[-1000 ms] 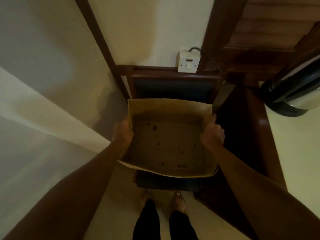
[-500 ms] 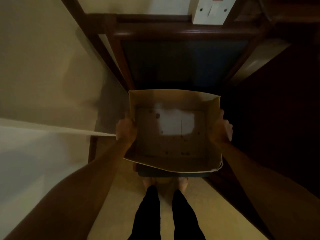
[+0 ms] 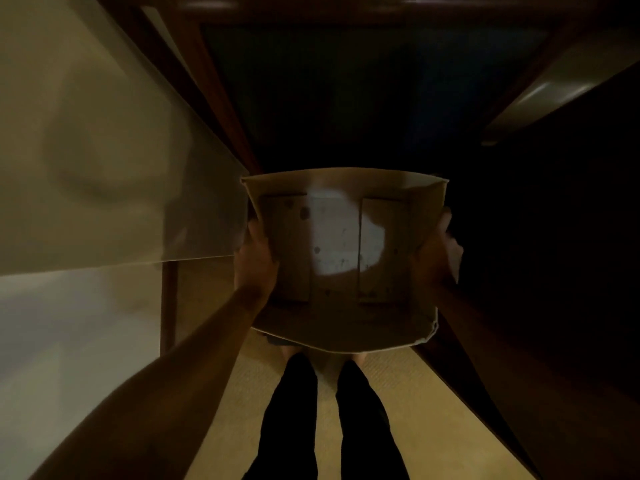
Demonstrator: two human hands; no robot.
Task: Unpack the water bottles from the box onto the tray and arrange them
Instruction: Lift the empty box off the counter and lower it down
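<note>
An open brown cardboard box hangs in front of me, held by both sides above the floor. Its inside shows only bare cardboard flaps and a pale patch of light; no water bottles are in it. My left hand grips the box's left wall. My right hand grips the right wall. No bottles and no tray are in view.
A pale wall and its corner fill the left. Dark wooden furniture with a dark blue panel stands ahead, and a dark wooden unit rises on the right. My legs in black trousers stand on beige floor.
The box has come lower and closer with both hands still on it. The view has tilted down: the white wall socket and the metal vessel have left the frame.
</note>
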